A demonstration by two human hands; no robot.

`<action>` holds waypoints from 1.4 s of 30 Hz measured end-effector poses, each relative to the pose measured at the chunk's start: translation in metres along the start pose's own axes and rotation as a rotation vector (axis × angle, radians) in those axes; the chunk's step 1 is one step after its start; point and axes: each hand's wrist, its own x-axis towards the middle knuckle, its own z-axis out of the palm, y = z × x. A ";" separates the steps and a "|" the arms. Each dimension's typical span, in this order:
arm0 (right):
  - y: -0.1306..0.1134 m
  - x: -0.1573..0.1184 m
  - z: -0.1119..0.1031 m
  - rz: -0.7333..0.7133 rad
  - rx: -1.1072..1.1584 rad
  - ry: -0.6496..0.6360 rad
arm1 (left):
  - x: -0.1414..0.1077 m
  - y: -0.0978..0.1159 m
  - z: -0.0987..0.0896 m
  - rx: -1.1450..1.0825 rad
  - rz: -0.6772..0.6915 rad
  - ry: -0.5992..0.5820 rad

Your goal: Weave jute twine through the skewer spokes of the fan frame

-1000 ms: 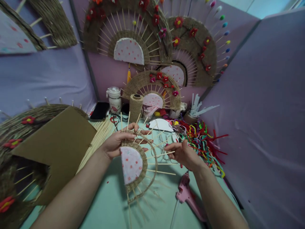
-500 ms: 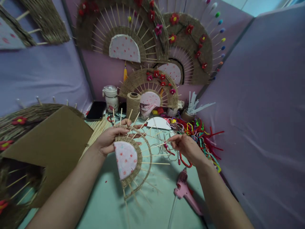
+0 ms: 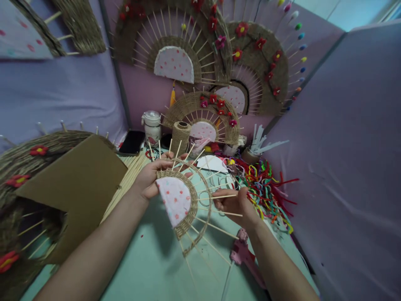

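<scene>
While the left hand (image 3: 149,180) clasps a fan (image 3: 177,197), the right hand (image 3: 242,205) hovers (grip unclear).

The left forearm (image 3: 103,234) and right forearm (image 3: 278,257) are bare along their whole visible length, down to the lower edge of the view, beyond which any clothing is hidden. Both are slim and smooth in outline, broadest near that edge and tapering evenly to a narrow left wrist (image 3: 141,193) and right wrist (image 3: 255,223). The left hand (image 3: 151,177) and right hand (image 3: 238,205) are likewise bare, with slender fingers (image 3: 227,205), some partly hidden on the left. Nail details are too small to make out.
</scene>
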 end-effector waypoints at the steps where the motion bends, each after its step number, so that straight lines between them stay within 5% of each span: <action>1: 0.001 0.000 0.002 0.001 -0.005 0.000 | 0.000 0.000 0.000 -0.006 0.013 0.007; 12: 0.006 0.018 0.006 0.172 -0.059 0.216 | 0.002 -0.002 0.000 0.011 0.086 0.067; 19: 0.012 0.026 0.004 0.140 -0.038 0.230 | 0.010 -0.006 -0.004 0.024 -0.031 0.284; 25: -0.006 0.032 -0.002 0.061 -0.002 0.256 | 0.008 -0.024 -0.001 -0.069 -0.117 0.167; 33: -0.023 0.025 0.000 -0.017 -0.103 0.261 | 0.010 -0.054 -0.008 -0.211 -0.185 -0.247; 42: -0.027 0.016 0.002 -0.022 -0.155 0.192 | 0.006 -0.040 -0.009 -0.155 -0.151 -0.253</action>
